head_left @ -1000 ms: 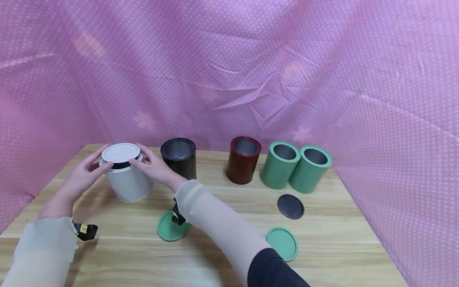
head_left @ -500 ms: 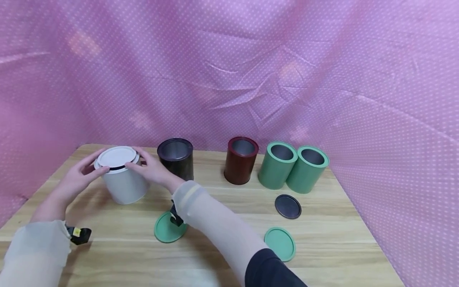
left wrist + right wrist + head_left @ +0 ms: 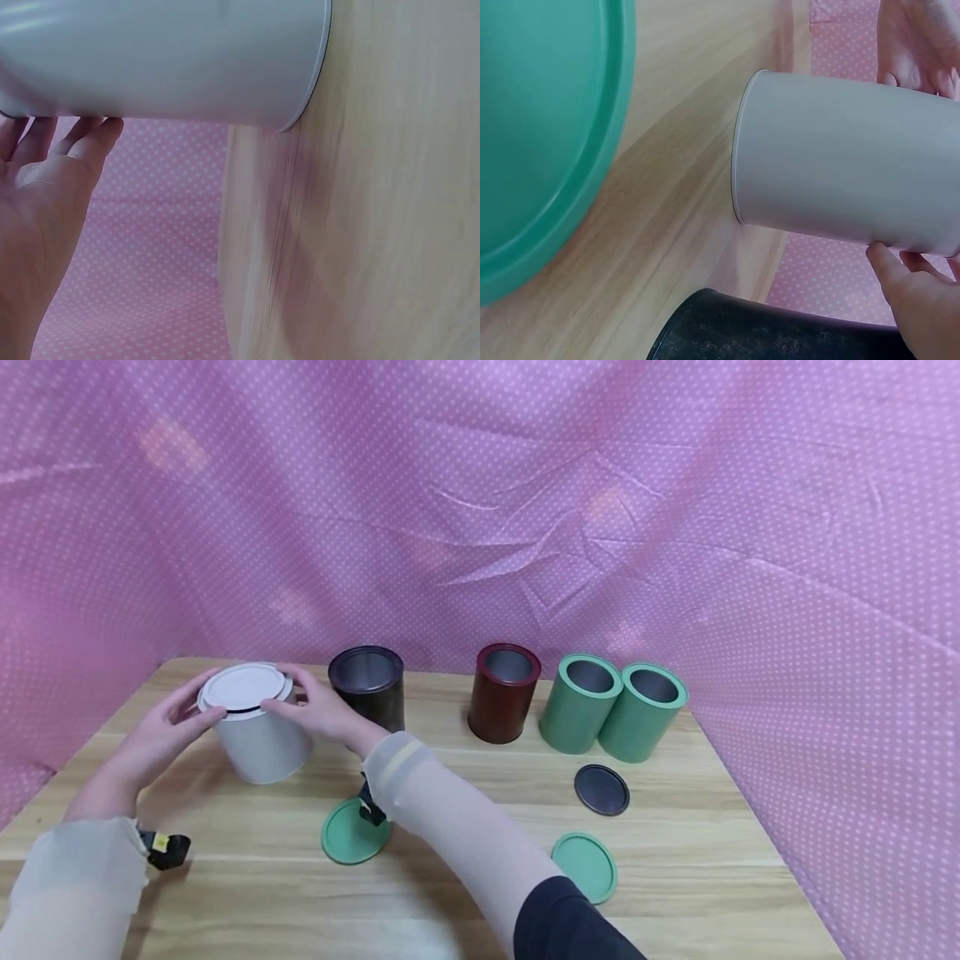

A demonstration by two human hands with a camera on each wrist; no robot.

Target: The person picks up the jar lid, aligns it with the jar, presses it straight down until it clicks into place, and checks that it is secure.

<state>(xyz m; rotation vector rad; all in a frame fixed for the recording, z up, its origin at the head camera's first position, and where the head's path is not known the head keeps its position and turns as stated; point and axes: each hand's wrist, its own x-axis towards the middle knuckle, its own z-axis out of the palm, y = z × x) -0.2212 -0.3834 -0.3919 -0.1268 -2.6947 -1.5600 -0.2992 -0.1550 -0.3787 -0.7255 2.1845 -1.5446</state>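
Observation:
A white can (image 3: 264, 750) stands upright at the table's left, with a white lid (image 3: 243, 686) over its mouth. A thin dark gap shows at the lid's front edge, so it sits slightly raised there. My left hand (image 3: 160, 735) holds the lid's left side, thumb at the front and fingers reaching behind. From the right, my right hand (image 3: 324, 712) holds the opposite side in the same way. In the left wrist view, fingertips (image 3: 112, 129) touch the can's wall near its top. The right wrist view shows both hands at the can's upper end, the lid out of frame.
Right of the white can stands an open black can (image 3: 371, 693). Farther right are an open dark red can (image 3: 504, 702) and two open green cans (image 3: 579, 714). A black lid (image 3: 602, 790) and two green lids (image 3: 583, 867) lie flat on the wooden table (image 3: 675, 877). Pink dotted cloth (image 3: 480, 510) surrounds it.
The white lid has come down onto the can's mouth between both hands, and the dark gap at its front has narrowed to a thin line. The other cans and lids stay put.

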